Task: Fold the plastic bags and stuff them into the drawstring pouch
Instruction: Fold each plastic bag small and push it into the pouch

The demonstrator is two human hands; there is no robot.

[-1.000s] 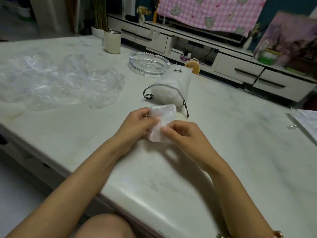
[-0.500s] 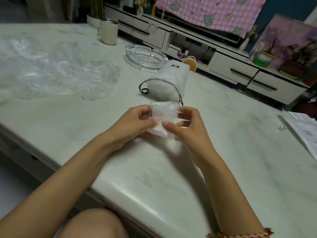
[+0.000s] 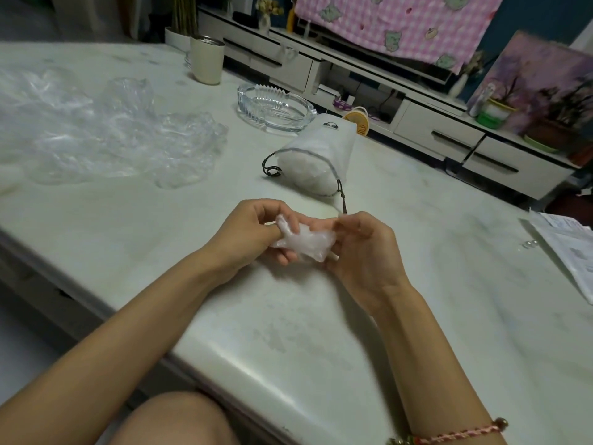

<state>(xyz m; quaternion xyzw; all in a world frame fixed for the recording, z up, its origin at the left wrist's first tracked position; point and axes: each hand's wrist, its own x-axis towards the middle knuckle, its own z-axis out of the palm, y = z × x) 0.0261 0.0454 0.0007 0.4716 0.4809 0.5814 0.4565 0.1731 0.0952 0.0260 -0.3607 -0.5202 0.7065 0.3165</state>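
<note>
Plastic bag [image 3: 305, 244] squashed smaller and turned sideways versus a second ago. Left hand [image 3: 253, 239] and right hand [image 3: 362, 248] both pinch it above counter [image 3: 288, 316], near drawstring pouch [image 3: 316, 155] mouth. Best: squeeze air out, keep wad tight.

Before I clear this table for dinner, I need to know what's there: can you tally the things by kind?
Folded plastic bag, held: 1
Pile of loose clear plastic, bags uncountable: 1
Drawstring pouch: 1
Glass ashtray: 1
Cream cup: 1
Paper stack: 1
Total: 6
</note>
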